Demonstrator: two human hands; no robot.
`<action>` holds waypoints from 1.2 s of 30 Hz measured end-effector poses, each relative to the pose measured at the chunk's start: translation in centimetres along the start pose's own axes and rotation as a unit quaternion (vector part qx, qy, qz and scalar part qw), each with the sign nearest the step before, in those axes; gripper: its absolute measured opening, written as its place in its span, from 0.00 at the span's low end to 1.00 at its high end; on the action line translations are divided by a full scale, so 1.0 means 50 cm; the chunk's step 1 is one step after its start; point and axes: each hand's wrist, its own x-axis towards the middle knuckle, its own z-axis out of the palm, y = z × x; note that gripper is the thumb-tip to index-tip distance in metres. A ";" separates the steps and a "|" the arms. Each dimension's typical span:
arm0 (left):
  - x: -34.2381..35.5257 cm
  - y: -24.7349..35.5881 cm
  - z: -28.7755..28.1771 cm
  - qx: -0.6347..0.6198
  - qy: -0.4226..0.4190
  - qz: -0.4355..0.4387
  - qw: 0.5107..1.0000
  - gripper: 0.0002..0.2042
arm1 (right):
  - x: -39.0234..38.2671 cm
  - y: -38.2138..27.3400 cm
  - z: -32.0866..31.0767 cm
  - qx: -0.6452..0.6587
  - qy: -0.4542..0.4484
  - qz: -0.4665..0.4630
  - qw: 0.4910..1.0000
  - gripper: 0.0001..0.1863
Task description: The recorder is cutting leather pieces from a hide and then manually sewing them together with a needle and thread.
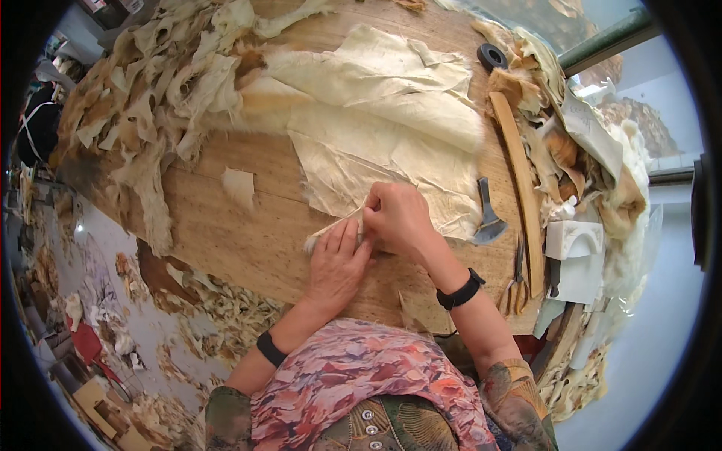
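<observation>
A large cream-coloured hide [383, 120], skin side up with furry edges, lies across the middle of the wooden table. At its near edge, my left hand [338, 263] holds a narrow folded edge of the hide, fingers laid over it and thumb alongside. Right against it, my right hand [397, 214] is closed in a pinch at the same edge; whatever lies between its fingertips is too small to make out. A black band circles each wrist. To the right of the hide rests a dark, broad-bladed hand knife [489, 218].
Many hide scraps [173, 83] are heaped at the left. A small square scrap [239, 186] lies apart. Along the right run a wooden strip [519, 188], scissors [517, 279], a black ring-shaped roll [491, 56], a white block [574, 240] and more furs. Offcuts litter the floor.
</observation>
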 end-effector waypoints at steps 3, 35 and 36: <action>0.000 0.002 -0.009 -0.017 -0.006 -0.002 1.000 0.28 | 0.011 -0.003 -0.007 -0.015 -0.041 0.010 0.999 0.04; 0.062 -0.029 -0.030 -0.094 0.023 -0.115 0.989 0.14 | -0.474 0.310 -0.172 -0.175 0.224 0.255 0.924 0.15; 0.060 -0.034 -0.034 -0.145 0.008 -0.141 0.979 0.12 | -0.479 0.309 -0.172 -0.177 0.228 0.262 0.921 0.15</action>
